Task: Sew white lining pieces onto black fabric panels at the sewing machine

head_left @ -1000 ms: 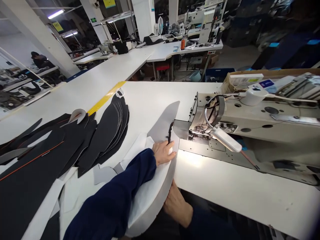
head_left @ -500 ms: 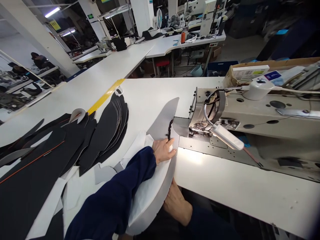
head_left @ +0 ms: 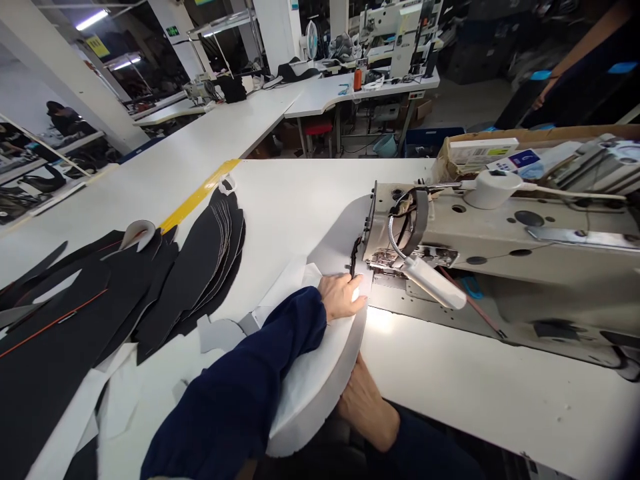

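A curved light-grey fabric panel [head_left: 320,407] with a whitish inner side hangs over the table's front edge, its upper end beside the sewing machine head [head_left: 400,230]. On top of it, near the machine's needle area, my left hand [head_left: 343,297] presses with bent fingers, gripping the layers. Something small and white shows at its fingertips. Just above these fingers runs a short black strip [head_left: 355,257], possibly a zipper or trim. Lower down, my right hand [head_left: 367,407] holds the panel's outer edge from beneath; most of its fingers are hidden.
Stacked black fabric pieces [head_left: 200,260] and white scraps [head_left: 120,393] lie to the left. Yellow tape [head_left: 197,200] crosses the table. A lamp [head_left: 435,283] hangs from the machine head. Behind the machine stands a cardboard box [head_left: 565,133]; a person's arm [head_left: 575,57] shows beyond.
Both hands and the grey panel have moved right, towards the machine; the panel's upper end now passes behind the machine head. The camera view has shifted slightly. An arm has appeared at upper right.
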`<state>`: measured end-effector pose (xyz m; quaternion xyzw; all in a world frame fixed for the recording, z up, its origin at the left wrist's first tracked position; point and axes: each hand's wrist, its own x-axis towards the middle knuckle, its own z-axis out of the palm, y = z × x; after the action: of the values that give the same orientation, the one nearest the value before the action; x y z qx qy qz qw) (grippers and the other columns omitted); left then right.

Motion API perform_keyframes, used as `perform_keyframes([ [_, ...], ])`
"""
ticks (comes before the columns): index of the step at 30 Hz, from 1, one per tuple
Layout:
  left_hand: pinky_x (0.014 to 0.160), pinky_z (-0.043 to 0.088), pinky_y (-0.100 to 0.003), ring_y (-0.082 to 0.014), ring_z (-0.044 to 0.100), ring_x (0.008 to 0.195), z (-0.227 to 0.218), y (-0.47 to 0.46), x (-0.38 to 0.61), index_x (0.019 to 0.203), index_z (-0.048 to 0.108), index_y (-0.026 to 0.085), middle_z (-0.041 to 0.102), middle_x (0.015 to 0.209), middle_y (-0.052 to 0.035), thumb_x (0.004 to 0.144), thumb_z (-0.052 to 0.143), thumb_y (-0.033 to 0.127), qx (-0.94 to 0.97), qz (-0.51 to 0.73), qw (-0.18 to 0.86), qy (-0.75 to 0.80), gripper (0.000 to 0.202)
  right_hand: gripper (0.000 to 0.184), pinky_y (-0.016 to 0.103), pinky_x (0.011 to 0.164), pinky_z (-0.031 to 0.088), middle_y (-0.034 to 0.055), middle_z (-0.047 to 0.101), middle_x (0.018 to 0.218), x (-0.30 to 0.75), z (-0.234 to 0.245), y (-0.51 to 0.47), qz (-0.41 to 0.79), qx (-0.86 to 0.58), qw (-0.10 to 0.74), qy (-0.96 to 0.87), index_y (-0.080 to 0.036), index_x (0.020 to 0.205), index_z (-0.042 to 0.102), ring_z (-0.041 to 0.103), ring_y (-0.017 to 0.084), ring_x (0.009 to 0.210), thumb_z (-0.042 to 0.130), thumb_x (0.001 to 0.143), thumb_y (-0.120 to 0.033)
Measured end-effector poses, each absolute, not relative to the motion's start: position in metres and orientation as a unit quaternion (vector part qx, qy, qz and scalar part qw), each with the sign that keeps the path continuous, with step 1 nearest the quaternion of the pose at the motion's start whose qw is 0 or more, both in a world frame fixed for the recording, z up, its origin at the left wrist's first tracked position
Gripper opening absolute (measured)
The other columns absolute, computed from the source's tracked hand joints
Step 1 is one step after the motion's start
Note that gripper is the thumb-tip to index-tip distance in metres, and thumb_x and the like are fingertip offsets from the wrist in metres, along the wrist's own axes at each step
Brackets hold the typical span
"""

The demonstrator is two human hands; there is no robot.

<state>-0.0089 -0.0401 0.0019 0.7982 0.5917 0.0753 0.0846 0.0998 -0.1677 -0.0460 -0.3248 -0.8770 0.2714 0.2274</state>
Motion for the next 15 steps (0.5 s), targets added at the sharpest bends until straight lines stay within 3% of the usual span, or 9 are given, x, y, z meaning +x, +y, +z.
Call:
perform_keyframes([
  [6,0.074,0.043,-0.033,-0.023,0.059,0.086,0.001,-0.039,-0.003,0.127,0.049,0.026,0.063,0.09,-0.0053,0.08,0.047,0.051,0.804,0.074,0.073,0.586,0.053,0.026,0.061,0.105,0.019,0.0063,0.063,0.105,0.099,-0.068,-0.178,0.103,-0.318,0.25,-0.908,-0.023,0.099,0.062,0.048,0.032,0.11,0.048,0.079,-0.011],
  [10,0.073,0.044,-0.032,-0.0218,0.06,0.084,0.001,-0.043,-0.006,0.126,0.05,0.028,0.063,0.089,-0.0033,0.08,0.047,0.051,0.804,0.065,0.06,0.588,0.052,0.029,0.063,0.102,0.025,0.0088,0.061,0.111,0.096,-0.073,-0.185,0.063,-0.312,0.238,-0.918,-0.019,0.101,0.06,0.046,0.033,0.112,0.046,0.077,-0.009],
  [15,0.072,0.045,-0.033,-0.022,0.06,0.085,0.001,-0.042,-0.005,0.127,0.049,0.027,0.063,0.09,-0.0034,0.08,0.046,0.052,0.806,0.059,0.055,0.587,0.053,0.029,0.064,0.1,0.027,0.0055,0.065,0.087,0.099,-0.063,-0.178,0.026,-0.299,0.242,-0.923,-0.021,0.099,0.06,0.053,0.03,0.099,0.043,0.079,-0.01],
])
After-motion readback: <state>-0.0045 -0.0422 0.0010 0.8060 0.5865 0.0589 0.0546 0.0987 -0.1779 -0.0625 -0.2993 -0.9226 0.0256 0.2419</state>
